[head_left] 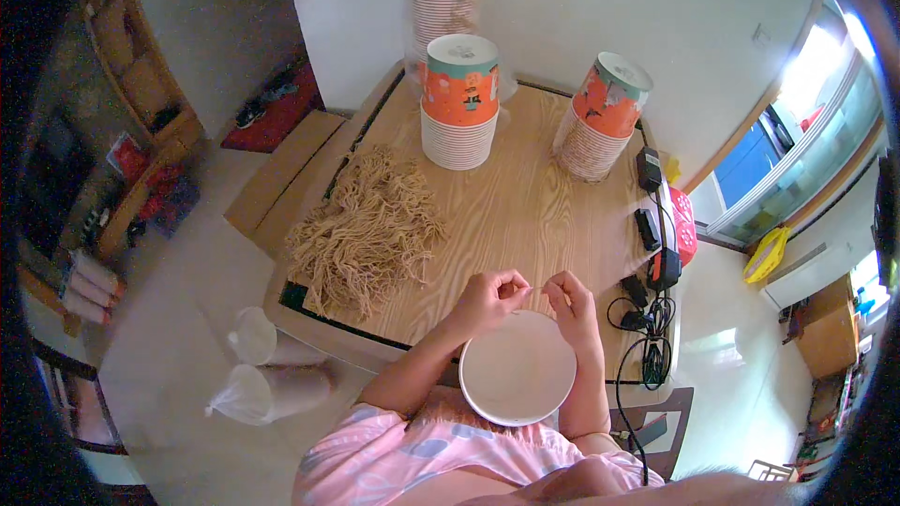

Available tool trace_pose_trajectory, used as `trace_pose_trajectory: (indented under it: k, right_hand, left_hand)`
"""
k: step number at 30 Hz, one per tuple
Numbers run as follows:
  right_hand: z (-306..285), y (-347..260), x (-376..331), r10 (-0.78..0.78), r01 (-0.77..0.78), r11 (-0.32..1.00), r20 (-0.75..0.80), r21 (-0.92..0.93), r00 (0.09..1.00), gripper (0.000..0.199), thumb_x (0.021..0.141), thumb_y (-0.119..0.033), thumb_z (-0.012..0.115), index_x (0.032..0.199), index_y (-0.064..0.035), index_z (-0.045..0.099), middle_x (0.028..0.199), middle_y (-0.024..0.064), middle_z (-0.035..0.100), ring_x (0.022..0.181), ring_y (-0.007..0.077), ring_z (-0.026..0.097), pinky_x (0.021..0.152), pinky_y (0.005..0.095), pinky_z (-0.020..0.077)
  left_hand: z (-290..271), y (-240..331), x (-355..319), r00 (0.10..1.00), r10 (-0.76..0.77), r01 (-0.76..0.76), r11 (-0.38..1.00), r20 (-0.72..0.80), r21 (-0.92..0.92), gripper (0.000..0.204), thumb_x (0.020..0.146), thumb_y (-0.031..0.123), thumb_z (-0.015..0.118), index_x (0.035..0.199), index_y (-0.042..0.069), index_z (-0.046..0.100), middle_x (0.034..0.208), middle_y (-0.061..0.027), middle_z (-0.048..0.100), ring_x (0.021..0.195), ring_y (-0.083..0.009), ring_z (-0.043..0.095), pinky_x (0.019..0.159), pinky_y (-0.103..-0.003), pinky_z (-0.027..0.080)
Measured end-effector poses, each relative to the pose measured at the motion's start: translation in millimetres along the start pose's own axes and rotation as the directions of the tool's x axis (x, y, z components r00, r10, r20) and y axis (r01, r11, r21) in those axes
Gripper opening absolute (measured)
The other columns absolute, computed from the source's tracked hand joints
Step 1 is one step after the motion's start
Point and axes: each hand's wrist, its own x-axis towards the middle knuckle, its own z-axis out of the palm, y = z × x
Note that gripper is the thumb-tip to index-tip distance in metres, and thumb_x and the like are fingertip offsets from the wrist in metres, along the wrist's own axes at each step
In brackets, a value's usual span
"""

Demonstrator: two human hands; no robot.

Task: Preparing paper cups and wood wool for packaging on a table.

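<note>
A white round paper bucket rests against my body at the table's near edge, its open mouth facing up. Just past its far rim, my left hand pinches thumb and forefinger together. My right hand makes a similar pinch beside it, with a small gap between the two. Whatever the fingertips hold is too small to make out. To the left on the table lies a heap of beige twisted paper cords.
Upside-down stacks of orange and green paper buckets, a middle one and a right one, stand at the back. A taller stack rises behind. Black adapters and coiled cables line the right edge. Bagged stacks lie on the floor left.
</note>
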Motion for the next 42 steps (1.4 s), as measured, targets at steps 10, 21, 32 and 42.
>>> trace_pose_trajectory:
  k: [10,21,32,42]
  right_hand:
    - [-3,-6,0,-0.102,0.102,0.995,0.028,-0.008,0.994,0.010,0.083,-0.004,0.058,0.076,0.0013,0.055,0.066,0.0045,0.054,0.065,0.0100,0.050,0.059,0.0244,0.0405]
    - [-6,-4,0,-0.025,0.026,0.997,0.020,-0.079,0.999,0.020,0.088,-0.012,0.057,0.075,0.0011,0.050,0.063,0.0101,0.049,0.062,0.0131,0.044,0.055,0.0296,0.0387]
    - [-5,1,1,-0.125,0.121,0.990,0.054,0.076,0.991,0.005,0.086,-0.003,0.056,0.084,0.0004,0.053,0.076,0.0049,0.056,0.074,0.0126,0.052,0.071,0.0262,0.0437]
    - [-7,10,4,-0.097,0.095,0.989,0.012,0.116,0.995,0.004,0.084,-0.002,0.058,0.084,0.0003,0.055,0.077,0.0051,0.057,0.077,0.0130,0.053,0.072,0.0258,0.0432]
  left_hand:
    - [8,-8,6,0.995,0.075,-0.083,0.988,0.064,0.132,0.016,0.080,0.018,0.070,0.083,0.003,0.065,0.064,0.0035,0.057,0.058,-0.0043,0.048,0.051,-0.023,0.040]
    - [8,3,5,0.998,0.063,-0.065,0.994,0.025,0.090,0.012,0.081,0.015,0.069,0.079,0.004,0.065,0.059,0.0053,0.053,0.054,-0.0034,0.043,0.047,-0.024,0.035]
    - [3,3,4,0.997,0.075,-0.073,0.994,-0.021,0.083,0.012,0.081,0.015,0.068,0.081,0.004,0.064,0.059,0.0042,0.054,0.054,-0.0041,0.046,0.049,-0.024,0.038]
    - [6,7,7,0.999,0.042,-0.042,0.996,0.000,0.082,0.011,0.081,0.014,0.068,0.079,0.004,0.064,0.058,0.0044,0.051,0.052,-0.0039,0.042,0.046,-0.024,0.034]
